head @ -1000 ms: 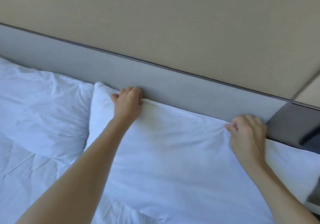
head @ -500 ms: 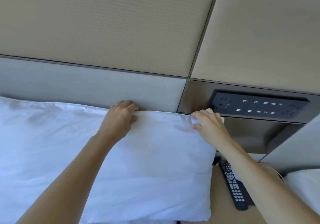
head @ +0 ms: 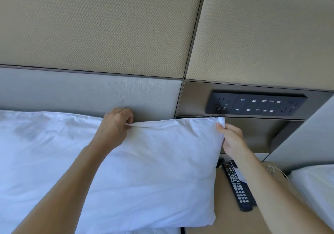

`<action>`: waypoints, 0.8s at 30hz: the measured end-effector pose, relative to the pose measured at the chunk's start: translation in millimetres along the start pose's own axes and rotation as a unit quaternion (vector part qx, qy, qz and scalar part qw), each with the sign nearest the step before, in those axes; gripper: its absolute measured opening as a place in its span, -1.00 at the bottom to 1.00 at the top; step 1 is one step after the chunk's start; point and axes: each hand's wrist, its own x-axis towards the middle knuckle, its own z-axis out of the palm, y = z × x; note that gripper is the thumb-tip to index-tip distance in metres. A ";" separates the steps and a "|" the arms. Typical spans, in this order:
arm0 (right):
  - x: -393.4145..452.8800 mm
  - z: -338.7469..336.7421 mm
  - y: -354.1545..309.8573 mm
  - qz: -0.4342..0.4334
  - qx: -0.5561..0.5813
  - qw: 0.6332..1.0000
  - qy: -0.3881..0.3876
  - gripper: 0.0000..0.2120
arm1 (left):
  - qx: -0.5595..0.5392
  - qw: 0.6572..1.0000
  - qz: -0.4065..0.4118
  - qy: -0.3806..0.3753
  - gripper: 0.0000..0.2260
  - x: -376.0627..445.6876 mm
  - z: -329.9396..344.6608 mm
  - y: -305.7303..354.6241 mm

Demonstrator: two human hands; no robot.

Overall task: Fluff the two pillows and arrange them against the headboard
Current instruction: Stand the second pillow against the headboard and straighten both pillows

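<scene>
A white pillow (head: 153,176) leans with its top edge against the grey padded headboard (head: 86,92). My left hand (head: 115,125) pinches the fabric along the pillow's top edge near the middle. My right hand (head: 231,138) grips the pillow's upper right corner, which sticks up just past the headboard's end. The pillow's right side overhangs the nightstand. White bedding or a second pillow (head: 27,143) continues to the left; I cannot tell where one ends.
A black remote control (head: 237,186) lies on the brown nightstand (head: 222,221) right of the pillow. A dark socket and switch panel (head: 254,105) sits in the wall above. Another white bed's corner (head: 314,185) shows at far right. Beige wall panels rise behind.
My view has swung right, bringing the nightstand and panel in. The right hand moved from the pillow's top edge to its right corner; the corner now stands pulled up and out.
</scene>
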 end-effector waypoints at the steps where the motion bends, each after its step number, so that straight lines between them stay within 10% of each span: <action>1: -1.9 -1.5 -0.4 -0.034 -0.008 0.999 0.025 -0.67 | -0.005 1.000 -0.009 0.007 -0.59 0.6 -1.4 0.8; 10: 5.7 9.8 -30.4 -0.211 -0.020 0.962 0.171 -0.78 | 0.006 0.990 -0.121 0.076 -0.75 16.4 -6.2 11.7; 24: 0.7 -6.2 20.8 -0.066 0.069 0.994 0.054 -0.82 | 0.093 0.986 -0.121 0.074 -0.88 10.7 8.4 37.0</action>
